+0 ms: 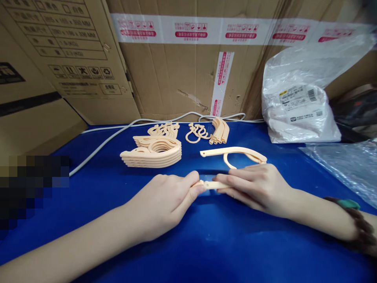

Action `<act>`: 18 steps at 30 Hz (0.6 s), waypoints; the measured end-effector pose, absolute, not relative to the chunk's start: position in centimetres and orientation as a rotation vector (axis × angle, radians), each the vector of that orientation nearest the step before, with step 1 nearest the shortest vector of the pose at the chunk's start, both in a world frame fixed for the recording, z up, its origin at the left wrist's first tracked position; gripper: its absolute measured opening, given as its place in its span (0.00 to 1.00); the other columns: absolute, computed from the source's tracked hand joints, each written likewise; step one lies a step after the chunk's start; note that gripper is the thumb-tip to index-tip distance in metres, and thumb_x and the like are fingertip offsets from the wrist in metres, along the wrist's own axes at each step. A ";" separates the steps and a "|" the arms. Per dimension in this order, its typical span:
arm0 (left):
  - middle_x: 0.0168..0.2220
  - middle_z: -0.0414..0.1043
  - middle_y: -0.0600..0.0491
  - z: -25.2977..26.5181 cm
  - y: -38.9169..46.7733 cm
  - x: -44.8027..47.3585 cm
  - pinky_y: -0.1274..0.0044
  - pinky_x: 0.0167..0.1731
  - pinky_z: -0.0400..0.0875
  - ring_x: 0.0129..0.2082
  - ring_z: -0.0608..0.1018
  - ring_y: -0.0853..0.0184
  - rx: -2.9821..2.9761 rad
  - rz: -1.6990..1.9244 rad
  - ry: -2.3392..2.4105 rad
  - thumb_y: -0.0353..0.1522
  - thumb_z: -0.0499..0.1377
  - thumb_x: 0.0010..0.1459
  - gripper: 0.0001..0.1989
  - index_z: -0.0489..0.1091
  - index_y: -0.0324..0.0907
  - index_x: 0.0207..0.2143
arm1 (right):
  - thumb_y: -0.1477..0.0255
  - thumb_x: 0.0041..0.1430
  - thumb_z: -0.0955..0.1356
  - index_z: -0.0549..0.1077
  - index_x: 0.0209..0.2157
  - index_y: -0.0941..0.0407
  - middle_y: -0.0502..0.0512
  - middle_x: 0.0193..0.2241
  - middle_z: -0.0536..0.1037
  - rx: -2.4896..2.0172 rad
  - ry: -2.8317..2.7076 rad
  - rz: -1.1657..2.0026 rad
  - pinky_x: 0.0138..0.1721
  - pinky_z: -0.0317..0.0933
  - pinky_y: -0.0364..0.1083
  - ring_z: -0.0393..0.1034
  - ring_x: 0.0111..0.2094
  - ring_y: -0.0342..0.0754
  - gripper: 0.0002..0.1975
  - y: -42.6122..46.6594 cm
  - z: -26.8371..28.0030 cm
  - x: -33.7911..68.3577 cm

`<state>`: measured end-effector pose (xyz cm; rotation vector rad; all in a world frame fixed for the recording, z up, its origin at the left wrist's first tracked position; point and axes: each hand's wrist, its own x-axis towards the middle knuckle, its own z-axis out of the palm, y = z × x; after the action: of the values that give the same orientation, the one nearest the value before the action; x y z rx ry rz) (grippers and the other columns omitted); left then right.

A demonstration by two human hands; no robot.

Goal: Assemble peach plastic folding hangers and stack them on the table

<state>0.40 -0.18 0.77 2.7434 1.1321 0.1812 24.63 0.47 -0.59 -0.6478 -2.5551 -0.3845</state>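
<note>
Between my hands is a peach plastic hanger arm (212,185), its round, holed end showing. My right hand (260,188) is closed round its other end, fingers covering most of it. My left hand (167,202) pinches a small peach piece (200,183) against the holed end; whether the two are joined I cannot tell. Just behind my right hand lies another curved hanger arm (232,150), with a hook-shaped part (228,162) under it. Beyond my left hand sits a neat stack of folded hangers (153,157).
Farther back on the blue table (212,243) are a pile of flat peach parts (165,129), loose hooks (193,135) and a bundle of hanger arms (220,130). A white cable (108,137), cardboard boxes (176,70) and a plastic bag (297,106) line the back.
</note>
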 end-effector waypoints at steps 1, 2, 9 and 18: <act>0.23 0.67 0.59 0.8 -0.2 0.5 0.77 0.22 0.56 0.21 0.72 0.66 2.713 0.204 1.126 0.35 0.37 0.71 0.16 0.59 0.44 0.33 | 0.70 0.70 0.59 0.74 0.42 0.58 0.48 0.24 0.76 -0.658 -2.560 -0.337 0.24 0.59 0.41 0.69 0.21 0.40 0.13 0.6 -0.6 24.7; 0.23 0.67 0.59 0.7 -0.2 0.5 0.77 0.22 0.55 0.22 0.72 0.67 2.686 0.235 1.118 0.35 0.38 0.71 0.15 0.59 0.44 0.33 | 0.69 0.70 0.60 0.74 0.42 0.58 0.49 0.25 0.77 -0.664 -2.567 -0.290 0.25 0.59 0.41 0.70 0.22 0.40 0.13 0.6 -0.6 24.7; 0.25 0.68 0.58 0.7 -0.3 0.6 0.77 0.20 0.52 0.21 0.70 0.67 2.644 0.299 1.116 0.39 0.42 0.69 0.13 0.55 0.44 0.32 | 0.69 0.69 0.61 0.73 0.46 0.59 0.51 0.31 0.80 -0.683 -2.576 -0.173 0.28 0.63 0.41 0.75 0.27 0.41 0.12 0.5 -0.6 24.5; 0.22 0.67 0.59 0.3 -0.4 0.7 0.78 0.19 0.50 0.19 0.71 0.67 2.706 0.222 1.125 0.44 0.47 0.68 0.15 0.54 0.45 0.31 | 0.69 0.69 0.60 0.74 0.43 0.58 0.50 0.27 0.78 -0.667 -2.580 -0.295 0.26 0.59 0.41 0.71 0.23 0.41 0.13 0.3 -0.6 24.3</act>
<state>0.66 -0.38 0.35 2.7055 1.1246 0.2216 24.34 0.32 -0.58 -0.6667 -2.5798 -0.2947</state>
